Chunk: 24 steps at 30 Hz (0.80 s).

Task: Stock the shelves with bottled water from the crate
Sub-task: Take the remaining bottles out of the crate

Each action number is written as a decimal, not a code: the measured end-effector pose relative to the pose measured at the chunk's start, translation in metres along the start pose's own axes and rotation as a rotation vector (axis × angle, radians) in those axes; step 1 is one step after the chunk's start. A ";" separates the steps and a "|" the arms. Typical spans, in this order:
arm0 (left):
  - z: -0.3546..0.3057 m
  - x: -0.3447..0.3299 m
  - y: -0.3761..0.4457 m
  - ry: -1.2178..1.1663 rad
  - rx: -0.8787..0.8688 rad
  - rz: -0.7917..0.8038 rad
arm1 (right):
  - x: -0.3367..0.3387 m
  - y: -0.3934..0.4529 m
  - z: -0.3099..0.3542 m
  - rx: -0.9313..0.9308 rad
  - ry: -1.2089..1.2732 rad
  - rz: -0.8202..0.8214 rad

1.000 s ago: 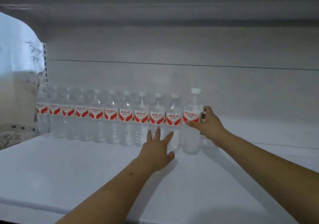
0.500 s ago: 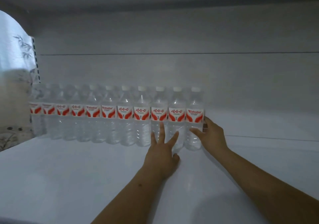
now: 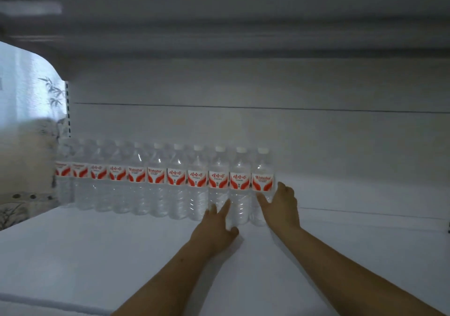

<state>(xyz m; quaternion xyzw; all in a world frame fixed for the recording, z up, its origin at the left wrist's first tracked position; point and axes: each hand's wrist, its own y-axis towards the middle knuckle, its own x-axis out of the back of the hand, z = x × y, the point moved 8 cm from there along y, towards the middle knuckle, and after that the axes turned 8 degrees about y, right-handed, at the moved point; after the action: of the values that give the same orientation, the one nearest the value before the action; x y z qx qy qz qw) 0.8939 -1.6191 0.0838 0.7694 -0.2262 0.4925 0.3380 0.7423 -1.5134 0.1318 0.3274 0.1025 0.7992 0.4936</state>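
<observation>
A row of several clear water bottles (image 3: 158, 181) with red-and-white labels stands along the back of the white shelf (image 3: 97, 255). My right hand (image 3: 280, 206) holds the lower part of the rightmost bottle (image 3: 262, 169), thumb across its front and fingers curled round its right side. My left hand (image 3: 216, 228) lies flat on the shelf with straight fingers touching the base of the second bottle from the right (image 3: 239, 181) and its left neighbour. No crate is in view.
The shelf's white back panel (image 3: 316, 145) runs behind the row, and bare shelf stretches to the right of the last bottle. The underside of the shelf above (image 3: 219, 23) hangs close overhead. A slotted upright (image 3: 67, 108) and a patterned curtain (image 3: 29, 96) are at the left.
The rightmost bottle went from lifted and forward to standing in line with the row. My right hand slid down from its label to its lower body; my left hand moved up against the bottle bases.
</observation>
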 end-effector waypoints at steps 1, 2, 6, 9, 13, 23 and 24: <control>0.002 0.007 -0.008 -0.031 0.006 -0.006 | 0.004 -0.007 0.013 0.036 0.015 -0.019; 0.004 0.014 -0.019 -0.052 0.007 -0.013 | 0.007 -0.014 0.027 0.054 0.033 -0.022; 0.022 0.044 -0.078 -0.015 0.034 -0.068 | -0.001 -0.037 0.089 0.080 0.107 0.062; 0.048 0.071 -0.128 0.066 0.090 -0.109 | -0.030 -0.068 0.151 0.148 0.187 0.209; 0.095 0.114 -0.193 0.075 0.159 -0.198 | -0.094 -0.129 0.228 0.259 0.281 0.410; 0.288 0.175 -0.373 0.109 0.526 -0.431 | -0.266 -0.329 0.354 0.364 0.407 0.787; 0.308 0.171 -0.391 0.116 0.575 -0.431 | -0.282 -0.350 0.357 0.375 0.407 0.823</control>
<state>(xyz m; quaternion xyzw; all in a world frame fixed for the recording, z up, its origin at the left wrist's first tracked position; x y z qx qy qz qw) 1.4172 -1.5892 0.0354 0.8338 0.1082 0.4962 0.2163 1.3018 -1.6395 0.1160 0.2611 0.2011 0.9433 0.0396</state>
